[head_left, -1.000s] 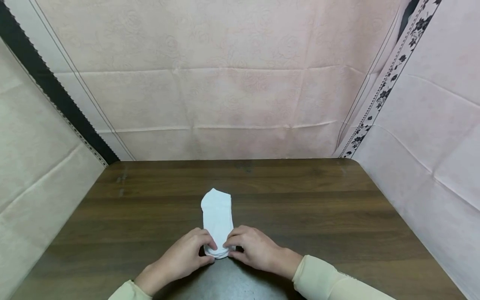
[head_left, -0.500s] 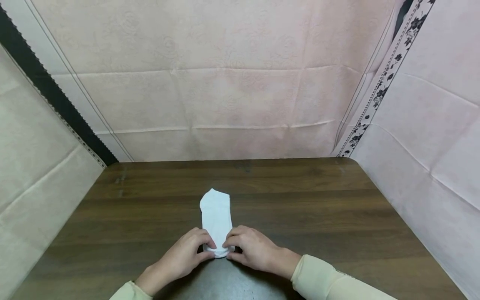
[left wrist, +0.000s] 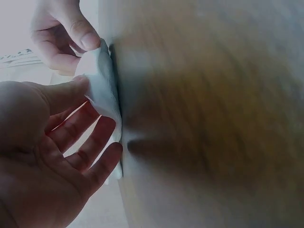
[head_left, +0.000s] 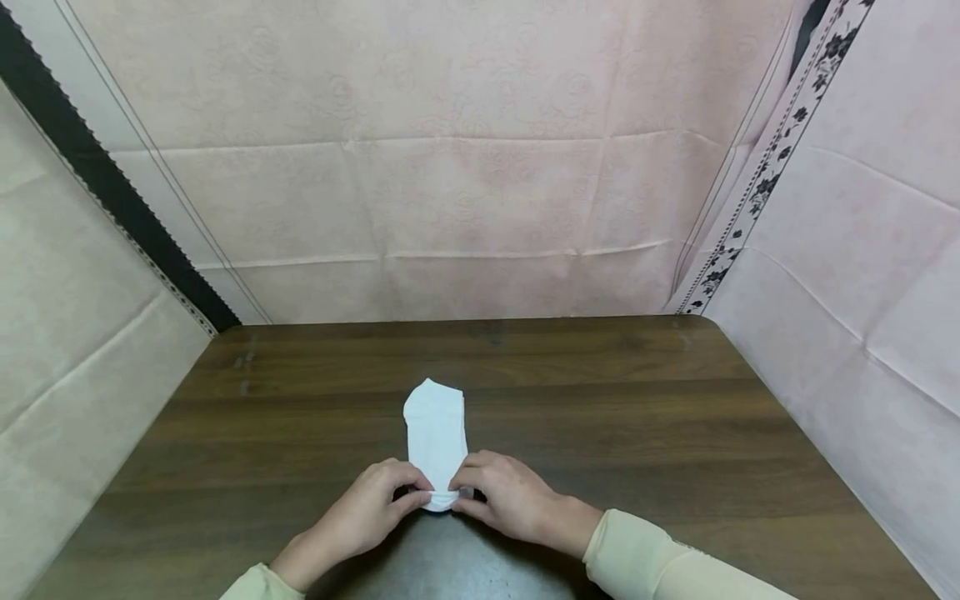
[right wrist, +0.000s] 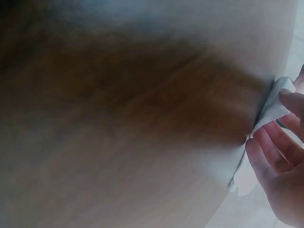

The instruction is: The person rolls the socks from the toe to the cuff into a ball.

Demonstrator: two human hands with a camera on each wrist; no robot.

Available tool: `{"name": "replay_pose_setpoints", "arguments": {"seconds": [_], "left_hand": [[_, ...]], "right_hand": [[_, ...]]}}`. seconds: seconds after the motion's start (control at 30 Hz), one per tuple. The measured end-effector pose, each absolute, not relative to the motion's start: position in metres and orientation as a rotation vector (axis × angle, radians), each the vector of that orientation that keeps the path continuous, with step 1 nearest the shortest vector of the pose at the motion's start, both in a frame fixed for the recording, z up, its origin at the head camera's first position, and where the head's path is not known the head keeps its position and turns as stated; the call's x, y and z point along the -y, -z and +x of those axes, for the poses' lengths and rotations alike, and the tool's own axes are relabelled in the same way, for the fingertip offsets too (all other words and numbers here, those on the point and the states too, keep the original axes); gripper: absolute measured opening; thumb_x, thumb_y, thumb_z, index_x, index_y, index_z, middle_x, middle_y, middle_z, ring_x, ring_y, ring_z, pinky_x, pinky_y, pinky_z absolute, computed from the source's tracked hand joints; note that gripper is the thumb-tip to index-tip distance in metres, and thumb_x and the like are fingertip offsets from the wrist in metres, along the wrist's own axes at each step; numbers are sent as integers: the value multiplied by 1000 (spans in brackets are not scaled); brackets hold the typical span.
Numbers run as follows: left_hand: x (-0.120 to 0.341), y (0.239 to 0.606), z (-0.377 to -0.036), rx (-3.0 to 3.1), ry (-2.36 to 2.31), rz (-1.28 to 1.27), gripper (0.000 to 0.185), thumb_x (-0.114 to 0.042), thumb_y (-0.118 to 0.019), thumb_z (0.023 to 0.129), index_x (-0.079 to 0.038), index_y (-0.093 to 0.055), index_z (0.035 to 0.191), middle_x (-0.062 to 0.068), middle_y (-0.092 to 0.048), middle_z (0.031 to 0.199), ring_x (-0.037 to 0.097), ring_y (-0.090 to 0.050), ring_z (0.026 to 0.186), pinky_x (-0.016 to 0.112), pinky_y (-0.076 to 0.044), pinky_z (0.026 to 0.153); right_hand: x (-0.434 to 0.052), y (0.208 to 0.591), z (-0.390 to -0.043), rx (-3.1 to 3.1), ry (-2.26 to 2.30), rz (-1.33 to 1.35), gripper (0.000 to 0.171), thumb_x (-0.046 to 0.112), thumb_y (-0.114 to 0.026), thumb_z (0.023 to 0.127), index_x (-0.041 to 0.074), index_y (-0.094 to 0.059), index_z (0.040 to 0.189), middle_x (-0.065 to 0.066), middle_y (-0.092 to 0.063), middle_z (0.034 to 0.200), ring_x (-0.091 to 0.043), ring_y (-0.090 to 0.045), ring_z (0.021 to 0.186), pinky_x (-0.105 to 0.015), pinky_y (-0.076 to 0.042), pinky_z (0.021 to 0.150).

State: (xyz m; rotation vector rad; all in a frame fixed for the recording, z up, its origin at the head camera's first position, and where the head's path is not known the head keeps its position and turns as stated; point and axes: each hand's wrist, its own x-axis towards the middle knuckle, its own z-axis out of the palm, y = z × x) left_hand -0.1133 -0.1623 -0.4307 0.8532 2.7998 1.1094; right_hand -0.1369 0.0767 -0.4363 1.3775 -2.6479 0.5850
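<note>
A white sock (head_left: pixel 436 433) lies flat on the dark wooden table (head_left: pixel 600 433), its length running away from me. My left hand (head_left: pixel 375 504) pinches the sock's near end from the left, and my right hand (head_left: pixel 498 492) pinches the same end from the right. The near end (head_left: pixel 439 498) is lifted slightly off the wood. In the left wrist view the thumb and fingers hold the white sock (left wrist: pixel 102 85), with the right hand (left wrist: pixel 64 35) behind it. The right wrist view shows fingers (right wrist: pixel 278 147) against the sock's edge (right wrist: pixel 273 104).
Pink patterned cloth (head_left: pixel 465 167) hangs behind the table and along both sides. A dark strip (head_left: pixel 97 167) runs down the left corner, a floral border (head_left: pixel 772 167) down the right. Both arms wear cream sleeves (head_left: pixel 652 554).
The near end of the sock has come up a little between the fingers of both hands. The hands stayed at the same place.
</note>
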Motion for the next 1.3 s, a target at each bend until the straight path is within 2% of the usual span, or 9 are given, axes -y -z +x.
{"name": "replay_pose_setpoints", "arguments": {"seconds": [0.23, 0.43, 0.53, 0.73, 1.03, 1.3], "left_hand": [[161, 431, -112, -2794, -1139, 784, 12, -13, -71, 94, -23, -75, 90, -21, -66, 89, 4, -57, 86, 31, -49, 76], [159, 432, -111, -2779, -1159, 764, 3, -22, -74, 93, -24, -75, 94, -22, -64, 87, 7, -57, 85, 32, -49, 76], [158, 432, -111, -2755, -1178, 763, 7, -24, -78, 90, -24, -75, 96, -21, -64, 88, 9, -57, 85, 31, -48, 75], [155, 431, -112, -2746, -1163, 754, 13, -17, -82, 85, -21, -74, 95, -17, -65, 89, 9, -57, 84, 30, -48, 75], [156, 434, -113, -2788, -1190, 804, 2, -18, -77, 90, -18, -75, 89, -13, -60, 91, 5, -56, 82, 29, -49, 73], [156, 433, -113, -2834, -1145, 820, 9, -13, -70, 95, -14, -77, 89, -14, -58, 90, 4, -55, 81, 28, -48, 72]], "right_hand": [[-77, 436, -137, 2678, -698, 1361, 8, 23, -69, 98, 19, -75, 101, 11, -66, 99, -1, -59, 92, -19, -48, 82], [-76, 434, -138, 2694, -776, 1336, 8, 19, -68, 98, 17, -75, 96, 11, -66, 95, -3, -59, 91, -23, -49, 82], [-75, 432, -139, 2734, -818, 1313, 9, 17, -67, 99, 17, -74, 94, 12, -66, 93, -3, -58, 90, -24, -49, 82], [-73, 430, -141, 2806, -933, 1255, 10, 14, -66, 98, 16, -73, 91, 14, -64, 89, -2, -56, 86, -23, -48, 80], [-71, 430, -141, 2837, -983, 1203, 11, 13, -66, 98, 16, -71, 88, 14, -59, 84, -2, -53, 80, -22, -47, 77], [-69, 430, -141, 2836, -964, 1196, 10, 12, -65, 99, 15, -72, 92, 14, -61, 85, -2, -54, 81, -22, -47, 77]]}}
